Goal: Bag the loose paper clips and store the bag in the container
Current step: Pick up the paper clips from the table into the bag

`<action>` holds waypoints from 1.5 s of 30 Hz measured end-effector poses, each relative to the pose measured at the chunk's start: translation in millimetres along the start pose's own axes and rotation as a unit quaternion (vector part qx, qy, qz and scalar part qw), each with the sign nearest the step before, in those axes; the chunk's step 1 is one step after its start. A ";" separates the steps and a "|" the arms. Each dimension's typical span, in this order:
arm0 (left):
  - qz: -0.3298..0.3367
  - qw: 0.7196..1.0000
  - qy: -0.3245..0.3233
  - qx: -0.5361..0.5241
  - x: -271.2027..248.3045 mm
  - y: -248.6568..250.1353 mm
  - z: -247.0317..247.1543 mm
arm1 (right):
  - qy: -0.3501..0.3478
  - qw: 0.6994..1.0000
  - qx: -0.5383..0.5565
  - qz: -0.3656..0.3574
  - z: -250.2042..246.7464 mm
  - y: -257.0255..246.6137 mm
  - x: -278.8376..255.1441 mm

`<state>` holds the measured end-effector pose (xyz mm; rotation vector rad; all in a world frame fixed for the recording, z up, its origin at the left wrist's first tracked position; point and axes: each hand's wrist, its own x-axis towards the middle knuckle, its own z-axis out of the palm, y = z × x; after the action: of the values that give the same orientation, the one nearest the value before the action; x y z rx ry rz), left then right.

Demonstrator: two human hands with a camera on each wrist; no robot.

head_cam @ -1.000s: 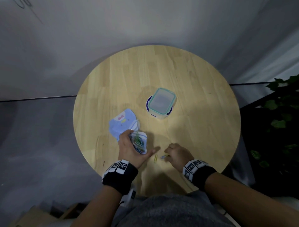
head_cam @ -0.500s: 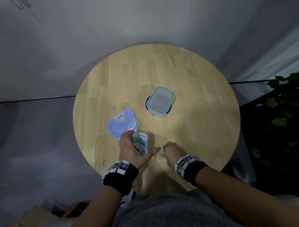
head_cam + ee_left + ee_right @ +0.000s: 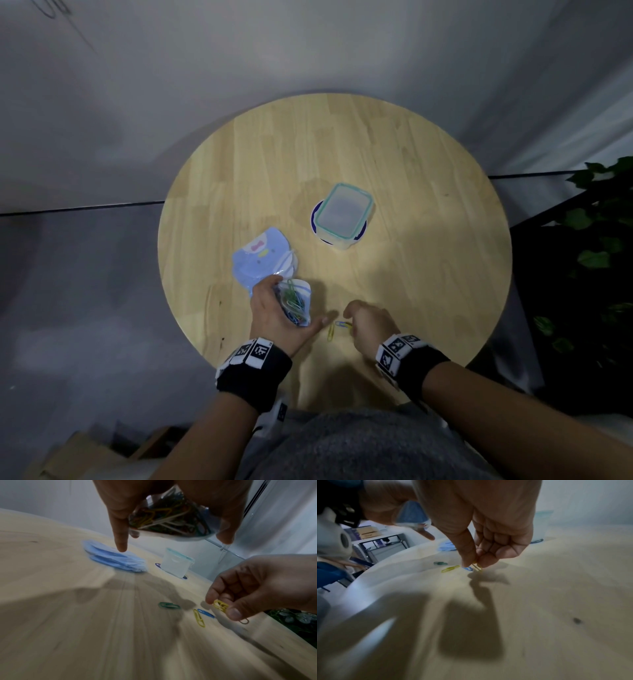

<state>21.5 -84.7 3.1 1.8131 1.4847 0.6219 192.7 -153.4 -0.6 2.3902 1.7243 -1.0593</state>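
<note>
My left hand (image 3: 274,313) grips a small clear zip bag (image 3: 294,301) holding several coloured paper clips, just above the table's near edge; the bag (image 3: 171,519) shows between its fingers in the left wrist view. My right hand (image 3: 364,320) pinches a yellow paper clip (image 3: 221,605) between thumb and fingertips, low over the wood. Loose on the table lie a green clip (image 3: 169,605), a yellow clip (image 3: 199,618) and a blue clip (image 3: 205,613). The lidded clear container (image 3: 343,215) with a teal rim stands mid-table.
A stack of blue printed bags (image 3: 263,257) lies left of the container on the round wooden table (image 3: 428,205). A dark shelf with green plants (image 3: 596,246) stands at the right. Cardboard boxes (image 3: 68,459) sit on the floor at lower left.
My right hand has slid left toward the loose clips and picked a yellow clip up off the table. My left hand has kept the bag in place.
</note>
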 end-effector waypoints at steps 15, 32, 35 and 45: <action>-0.008 1.000 0.002 0.009 -4.8 -3.0 -4.5 | -0.059 0.986 -0.152 -0.025 11.4 -20.3 17.8; 0.027 0.999 -0.033 -0.006 4.0 15.3 12.8 | 0.090 0.950 0.298 -0.027 -89.5 -62.1 16.9; 0.029 0.999 -0.025 -0.025 7.8 21.2 17.1 | 0.091 0.959 0.266 -0.033 -93.7 -72.0 14.0; 0.001 0.999 -0.011 -0.050 11.4 19.5 8.9 | 0.152 0.956 0.243 -0.054 -94.4 -45.7 16.1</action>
<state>43.0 -77.5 11.5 1.7387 1.4125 0.6635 205.0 -86.1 80.4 2.9163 1.8854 -1.3223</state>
